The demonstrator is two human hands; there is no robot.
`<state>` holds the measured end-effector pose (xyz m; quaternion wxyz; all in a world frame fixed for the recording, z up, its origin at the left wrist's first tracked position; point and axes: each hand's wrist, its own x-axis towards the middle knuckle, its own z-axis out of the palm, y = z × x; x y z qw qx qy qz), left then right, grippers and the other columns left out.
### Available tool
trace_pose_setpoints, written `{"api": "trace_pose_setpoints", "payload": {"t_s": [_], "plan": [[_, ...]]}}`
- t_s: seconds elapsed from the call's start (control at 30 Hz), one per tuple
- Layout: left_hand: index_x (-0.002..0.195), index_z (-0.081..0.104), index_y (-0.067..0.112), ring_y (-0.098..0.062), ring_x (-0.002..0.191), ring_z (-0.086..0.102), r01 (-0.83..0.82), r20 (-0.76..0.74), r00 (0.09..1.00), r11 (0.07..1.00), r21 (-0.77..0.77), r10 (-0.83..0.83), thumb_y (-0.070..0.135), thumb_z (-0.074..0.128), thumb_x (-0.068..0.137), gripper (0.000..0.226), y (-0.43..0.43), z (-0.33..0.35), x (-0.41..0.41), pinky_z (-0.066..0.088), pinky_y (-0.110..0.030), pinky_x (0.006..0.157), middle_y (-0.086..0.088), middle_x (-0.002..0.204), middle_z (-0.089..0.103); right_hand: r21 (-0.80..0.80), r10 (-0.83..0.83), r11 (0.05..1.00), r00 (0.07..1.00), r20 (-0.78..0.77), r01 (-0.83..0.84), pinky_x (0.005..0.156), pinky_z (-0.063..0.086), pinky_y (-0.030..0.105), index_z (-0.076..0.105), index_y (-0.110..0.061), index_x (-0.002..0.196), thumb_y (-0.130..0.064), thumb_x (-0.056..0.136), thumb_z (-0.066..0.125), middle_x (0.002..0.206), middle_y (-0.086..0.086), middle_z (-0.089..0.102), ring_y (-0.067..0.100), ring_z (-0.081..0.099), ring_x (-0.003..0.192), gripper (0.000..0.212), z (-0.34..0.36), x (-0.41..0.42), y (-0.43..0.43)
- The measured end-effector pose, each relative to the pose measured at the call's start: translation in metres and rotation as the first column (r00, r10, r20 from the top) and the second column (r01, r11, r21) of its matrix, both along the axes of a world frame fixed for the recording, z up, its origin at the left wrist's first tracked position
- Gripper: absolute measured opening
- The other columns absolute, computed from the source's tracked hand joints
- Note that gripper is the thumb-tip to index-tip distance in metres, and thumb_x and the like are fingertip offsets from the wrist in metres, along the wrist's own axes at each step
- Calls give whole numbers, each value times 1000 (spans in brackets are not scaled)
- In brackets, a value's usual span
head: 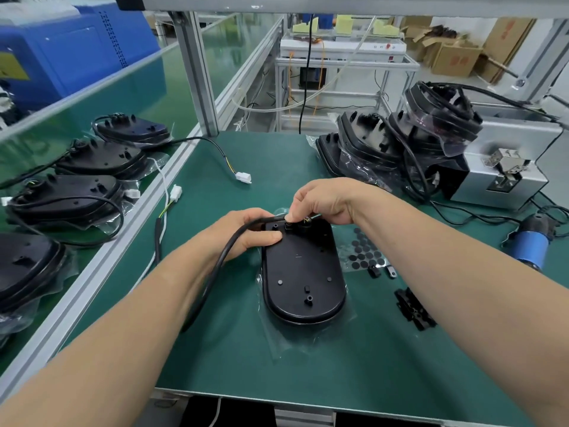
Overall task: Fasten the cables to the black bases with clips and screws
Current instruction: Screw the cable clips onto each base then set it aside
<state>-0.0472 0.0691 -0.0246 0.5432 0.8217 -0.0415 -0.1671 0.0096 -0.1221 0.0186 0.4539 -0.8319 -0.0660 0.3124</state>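
Base lies flat mid-mat. L hand is curled round cable by base's far end. R hand pinches cable tip there. Step, I reckon: seating cable. Next needs clip from R of base, then screw.

The oval black base lies flat (inner side up). A thick black cable curves to its far end.

Black base and black cable on green mat.
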Motion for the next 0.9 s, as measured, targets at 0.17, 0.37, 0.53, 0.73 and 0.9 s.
{"api": "trace_pose_setpoints", "payload": {"t_s": [0.17,0.37,0.53,0.73,0.9], "plan": [[105,73,17,-14,92,63,-83,-11,997,991,-104,82,-4,61,88,29,15,23,14,48,-19,78,1,97,75,-23,-34,999,999,-4,34,80,35,30,54,-12,71,1,84,72,76,5,53,21,45,85,25,-4,2,0],[86,72,9,-7,68,61,-45,168,985,999,-14,47,3,79,75,14,-28,21,11,50,-17,70,0,72,69,-11,-105,994,993,-45,105,64,35,27,56,-13,71,-3,81,73,71,0,51,16,46,70,23,-8,1,-3],[90,73,5,-11,71,61,-96,188,977,995,-32,100,6,80,75,16,-28,14,10,52,-21,72,-6,79,70,90,-37,995,997,-74,43,73,40,23,61,-16,70,1,85,68,67,-5,62,12,53,77,23,-9,-1,-6],[93,74,8,-15,80,64,-166,194,966,985,-45,172,6,82,74,20,-28,7,7,52,-30,84,-15,92,72,86,-13,996,999,-45,17,73,41,20,63,-16,71,2,86,67,59,-12,66,6,55,75,24,-11,-1,-7],[95,71,8,-11,83,65,-162,176,964,964,-209,200,-7,74,76,25,-30,-1,-4,52,-19,78,-3,90,73,-38,-15,999,999,40,17,110,36,46,62,-20,76,-17,83,77,95,1,64,26,55,113,17,-12,3,-3]]}}
